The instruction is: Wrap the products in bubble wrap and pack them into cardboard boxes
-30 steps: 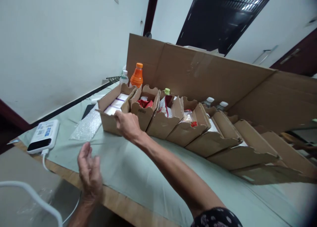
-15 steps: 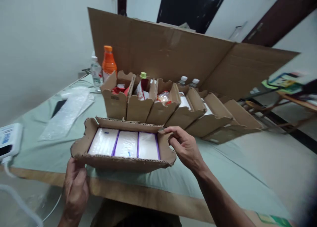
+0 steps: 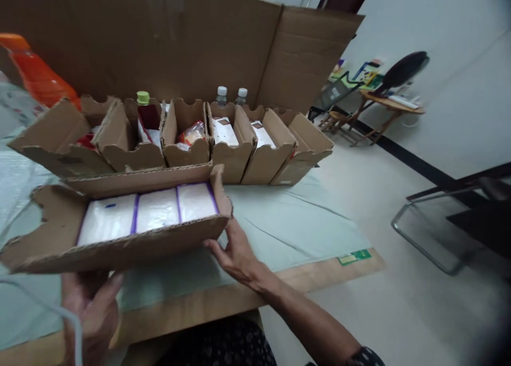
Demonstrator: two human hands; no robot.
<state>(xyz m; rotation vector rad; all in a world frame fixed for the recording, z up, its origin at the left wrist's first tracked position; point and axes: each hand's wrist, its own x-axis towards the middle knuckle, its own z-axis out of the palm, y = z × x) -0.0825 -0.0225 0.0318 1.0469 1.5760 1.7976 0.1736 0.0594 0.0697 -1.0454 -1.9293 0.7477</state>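
I hold an open-topped cardboard box [image 3: 131, 249] above the near side of the table. Three white packs [image 3: 157, 209] with purple edges lie in a row inside it; they look like tissue packs. My left hand [image 3: 91, 307] grips the box from below near its left end, the fingers partly hidden under it. At the right end my right hand [image 3: 238, 253] clasps the box, thumb on the near side and fingers behind the end wall. Beyond it stands a row of similar cardboard bins, one with a wrapped snack [image 3: 194, 133], another with a white box [image 3: 224, 132].
A tall cardboard sheet [image 3: 223, 47] stands behind the bins. An orange bottle [image 3: 43, 76] is at the far left, and two white-capped bottles [image 3: 221, 94] stand behind the bins. A white cable [image 3: 75, 323] crosses near my left hand. Past the table's right edge are a folding chair frame [image 3: 423, 249] and a small wooden table [image 3: 393, 105].
My view has swung to the right. The box is raised and tilted toward me, and my right hand has moved from its top right corner to lower on the right end.
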